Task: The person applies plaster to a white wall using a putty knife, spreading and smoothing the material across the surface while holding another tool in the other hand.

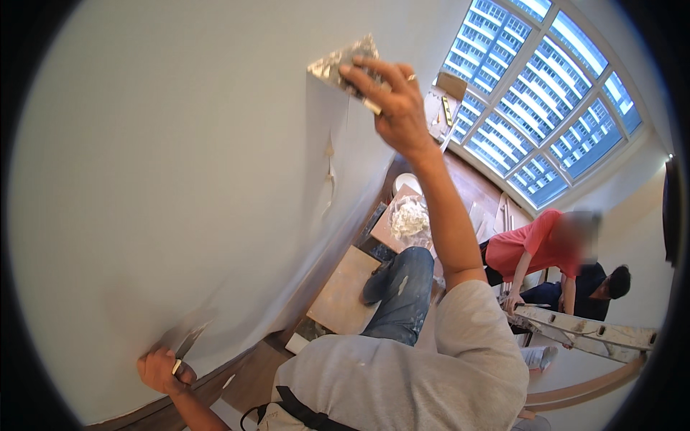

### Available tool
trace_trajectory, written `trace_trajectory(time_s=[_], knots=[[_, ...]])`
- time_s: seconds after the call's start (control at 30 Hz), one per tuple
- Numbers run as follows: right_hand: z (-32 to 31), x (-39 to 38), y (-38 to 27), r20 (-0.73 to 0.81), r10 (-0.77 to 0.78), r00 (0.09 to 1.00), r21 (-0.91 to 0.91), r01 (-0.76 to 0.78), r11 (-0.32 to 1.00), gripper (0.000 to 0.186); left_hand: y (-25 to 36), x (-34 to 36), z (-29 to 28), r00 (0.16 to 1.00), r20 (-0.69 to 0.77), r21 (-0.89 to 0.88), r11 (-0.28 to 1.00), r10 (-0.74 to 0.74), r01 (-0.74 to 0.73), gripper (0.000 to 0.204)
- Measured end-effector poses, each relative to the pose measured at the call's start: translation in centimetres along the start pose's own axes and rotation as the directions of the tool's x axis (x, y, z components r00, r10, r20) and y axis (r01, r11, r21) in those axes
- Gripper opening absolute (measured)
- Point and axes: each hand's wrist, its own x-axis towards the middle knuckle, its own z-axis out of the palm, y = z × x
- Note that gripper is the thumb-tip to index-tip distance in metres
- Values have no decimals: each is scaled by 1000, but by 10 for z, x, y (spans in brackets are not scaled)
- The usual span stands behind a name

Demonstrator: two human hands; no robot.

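My right hand (pixel 392 100) grips a plaster-smeared flat scraper (pixel 330 66) high against the pale wall (pixel 172 158), its fingers over the blade. Down at the lower left, my left hand (pixel 162 370) is closed round the handle of a putty knife (pixel 190 337), whose blade is near the wall surface. Between my hands, a torn, flaking strip (pixel 329 172) runs down the wall below the scraper. A heap of white putty (pixel 410 215) lies on a board beside a white bucket (pixel 405 179), down past my bent leg.
A tan board (pixel 341 291) lies by my foot. To the right, a person in a red top (pixel 521 244) and another in dark clothing (pixel 600 294) lean by a metal ladder (pixel 596 334). A level (pixel 445 111) and boards stand near the large window (pixel 546 86).
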Motion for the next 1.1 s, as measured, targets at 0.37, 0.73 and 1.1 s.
trace_trajectory(time_s=[0.37, 0.73, 1.1], knots=[[109, -234, -63, 166, 475, 864, 211, -502, 839, 60, 7, -3, -13, 969, 230, 209, 977, -90, 41, 21], [235, -388, -176, 305, 951, 55, 320, -946, -48, 45, -4, -17, -13, 977, 215, 279, 959, -9, -53, 23], [199, -454, -242, 752, 556, -355, 288, -581, -761, 45, 2, -5, 3, 995, 90, 296, 953, 34, -60, 28]])
